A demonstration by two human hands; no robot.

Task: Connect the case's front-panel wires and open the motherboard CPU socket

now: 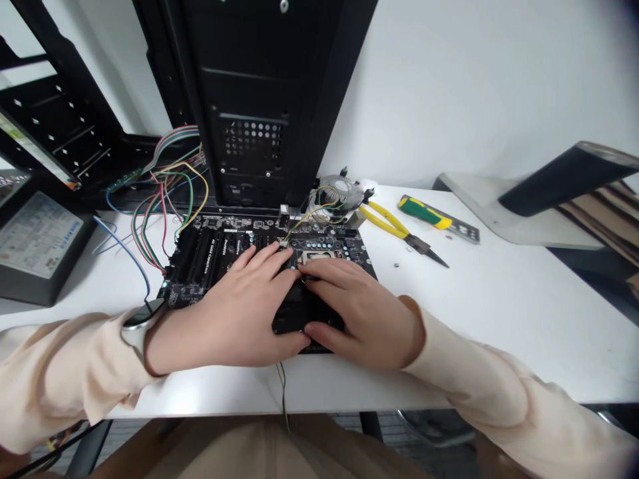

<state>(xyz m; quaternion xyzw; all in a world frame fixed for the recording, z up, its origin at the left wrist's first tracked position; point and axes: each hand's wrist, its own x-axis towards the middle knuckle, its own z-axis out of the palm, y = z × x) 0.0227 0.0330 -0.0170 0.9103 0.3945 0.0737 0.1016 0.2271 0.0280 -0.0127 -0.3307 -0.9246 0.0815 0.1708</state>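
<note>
A black motherboard [212, 256] lies flat on the white table, with thin coloured wires running to its left edge. My left hand [249, 299] rests palm down over its middle, fingers spread on the board. My right hand [357, 306] is on the board's right part, just below the metal CPU socket [319, 255], fingers apart around the dark slots. The fingertips of both hands nearly meet. What lies under them is partly hidden. Behind the board's upper right edge sits a round cooler fan [342, 193] with a yellow and black wire.
A black computer case [249, 86] stands behind the board. On the left are a power supply [42, 243] and a wire bundle [174, 173]. Yellow-handled pliers [399, 229], a green and yellow tool [424, 211] and a monitor stand [499, 206] are on the right.
</note>
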